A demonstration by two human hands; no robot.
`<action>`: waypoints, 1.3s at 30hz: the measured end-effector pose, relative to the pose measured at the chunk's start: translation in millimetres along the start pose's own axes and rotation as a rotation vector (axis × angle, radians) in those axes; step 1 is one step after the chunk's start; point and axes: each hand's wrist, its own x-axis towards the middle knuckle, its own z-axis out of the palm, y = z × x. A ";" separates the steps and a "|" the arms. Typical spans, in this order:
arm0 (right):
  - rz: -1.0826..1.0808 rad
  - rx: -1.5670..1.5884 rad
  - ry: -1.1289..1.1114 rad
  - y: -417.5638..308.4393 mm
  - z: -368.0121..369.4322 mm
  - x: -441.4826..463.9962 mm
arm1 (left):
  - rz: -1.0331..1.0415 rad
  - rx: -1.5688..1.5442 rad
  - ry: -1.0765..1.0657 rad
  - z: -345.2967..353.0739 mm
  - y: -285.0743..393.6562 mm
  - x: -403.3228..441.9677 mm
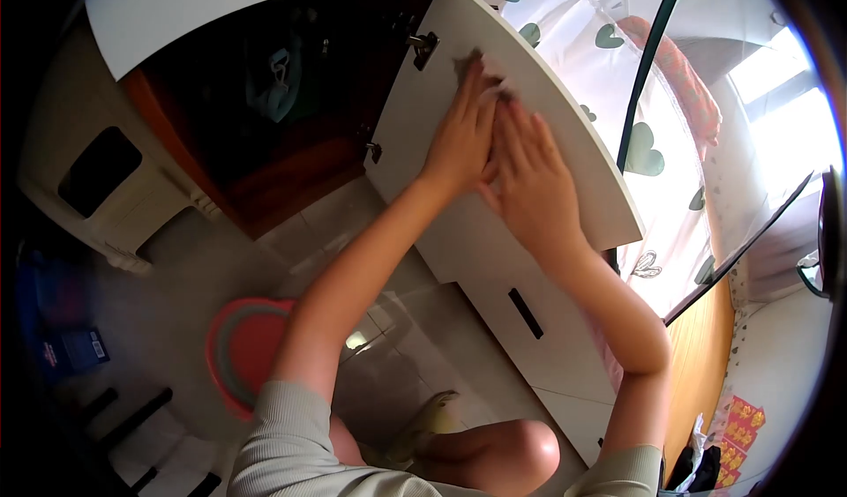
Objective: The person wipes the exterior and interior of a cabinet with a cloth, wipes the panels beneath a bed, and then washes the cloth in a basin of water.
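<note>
My left hand (pixel 459 147) and my right hand (pixel 535 175) are raised side by side at the inner face of a white cabinet door (pixel 454 224), which stands swung out. The fingers of both hands are stretched upward and partly blurred, and the hands touch or overlap near the thumbs. Around the fingertips is a small pale and dark patch (pixel 494 89), too smeared to name. Whether the fingertips press on the door I cannot tell. Metal hinges (pixel 423 49) join the door to the dark cabinet (pixel 238 166), where a pale bluish item (pixel 278 91) hangs or lies.
A red and grey basin (pixel 243 347) is on the tiled floor by my left arm. A cream stool (pixel 101 179) stands left of the cabinet. On the right are a bed with a heart-patterned cloth (pixel 648 149) and a dark pole (pixel 648 65). Below is a drawer handle (pixel 526 313).
</note>
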 end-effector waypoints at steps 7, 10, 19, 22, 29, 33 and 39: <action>-0.045 0.018 -0.017 -11.0 20.3 -18.2 | -0.069 0.186 -0.216 5.6 3.2 -46.8; 0.061 -0.058 0.055 6.9 -17.1 -17.5 | 0.013 0.065 -0.068 10.5 21.6 -0.8; 0.021 -0.103 -0.038 11.0 -31.5 -65.4 | -0.111 -0.125 -0.054 29.2 70.6 -26.0; -0.075 -0.097 -0.151 -11.0 1.1 -89.4 | -0.236 -0.013 -0.342 42.8 63.1 -86.8; -0.069 -0.073 -0.228 -6.1 -20.7 -104.1 | -0.192 -0.036 -0.290 34.7 88.3 -89.3; 0.066 -0.054 -0.100 26.9 -62.8 -118.3 | -0.053 -0.055 -0.090 46.8 125.4 -41.0; 0.070 0.010 -0.073 17.3 -45.2 -148.0 | -0.170 -0.032 -0.229 50.8 145.4 -60.1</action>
